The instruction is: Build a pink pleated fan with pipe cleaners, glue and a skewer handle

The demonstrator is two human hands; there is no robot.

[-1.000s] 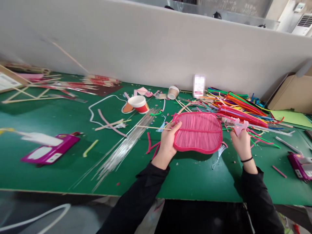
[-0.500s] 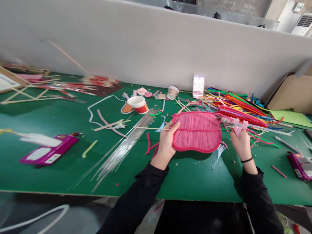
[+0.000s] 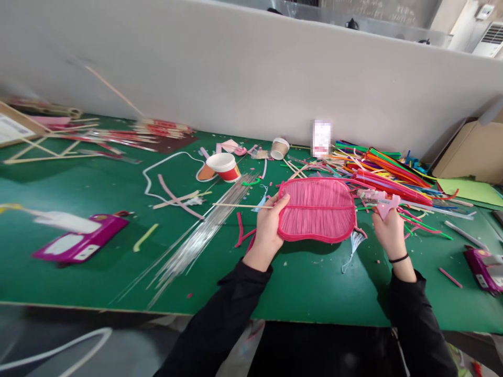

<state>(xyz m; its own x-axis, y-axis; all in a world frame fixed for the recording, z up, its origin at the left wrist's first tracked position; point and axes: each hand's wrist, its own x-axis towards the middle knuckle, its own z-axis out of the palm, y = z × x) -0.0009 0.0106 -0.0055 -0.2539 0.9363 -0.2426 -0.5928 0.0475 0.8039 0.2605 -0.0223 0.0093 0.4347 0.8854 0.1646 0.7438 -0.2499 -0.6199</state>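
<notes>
My left hand (image 3: 269, 228) is closed on a pink hand fan (image 3: 317, 210), thumb on its front face. Rows of fuzzy pink strands fill the fan inside a darker pink rim, with one band across the middle. A thin wooden stick (image 3: 241, 205) juts out leftward from my left hand. My right hand (image 3: 389, 230) grips a pink hot glue gun (image 3: 385, 203), whose front end points left at the fan's right edge; I cannot tell if its tip touches. Below that edge hangs a pale blue tassel (image 3: 354, 243), and another blue tassel (image 3: 261, 200) lies behind my left hand.
Colourful pipe cleaners (image 3: 396, 175) are heaped at the back right. Thin clear rods (image 3: 196, 238) lie left of my hands, near a red and white paper cup (image 3: 225, 166). Purple tools (image 3: 88, 241) sit at both sides. A grey partition (image 3: 236, 73) closes off the back.
The view has shifted very slightly. A small red light now shows on the glue gun. Both hands keep almost the same place and hold.
</notes>
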